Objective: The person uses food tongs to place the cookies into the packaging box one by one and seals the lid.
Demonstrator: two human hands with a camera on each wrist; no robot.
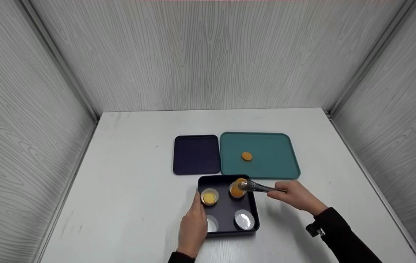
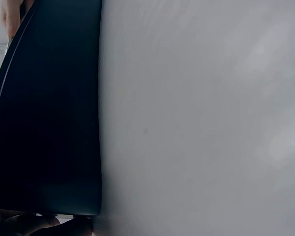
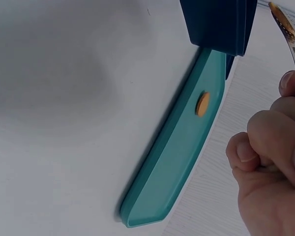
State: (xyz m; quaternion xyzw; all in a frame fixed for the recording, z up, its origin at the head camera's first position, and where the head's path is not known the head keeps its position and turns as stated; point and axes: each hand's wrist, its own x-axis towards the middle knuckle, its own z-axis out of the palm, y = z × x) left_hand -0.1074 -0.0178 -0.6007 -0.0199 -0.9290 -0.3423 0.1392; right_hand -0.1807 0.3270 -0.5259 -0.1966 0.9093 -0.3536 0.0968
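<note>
My left hand (image 1: 193,228) grips the left wall of a deep dark square pan (image 1: 224,215); the left wrist view shows the pan's outer wall (image 2: 49,118), with fingers (image 2: 27,223) at one corner. Four paper baking cups would be several, and the near-left cup (image 1: 212,223) is partly hidden by this hand. A yellow round piece (image 1: 209,198) sits in the far-left cup. With my right hand (image 1: 295,195) I hold metal tongs (image 1: 261,187), whose tips are at the far-right cup. Orange round pieces (image 1: 237,191) show there, partly covered by the tips. The near-right cup (image 1: 244,220) has a shiny bottom.
Behind the pan lies a teal tray (image 1: 273,157) bearing one orange-brown disc (image 1: 246,156). A flat dark tray (image 1: 197,155) sits against its left side. The white table (image 1: 127,204) is bounded by grey wood-grain walls (image 1: 208,54).
</note>
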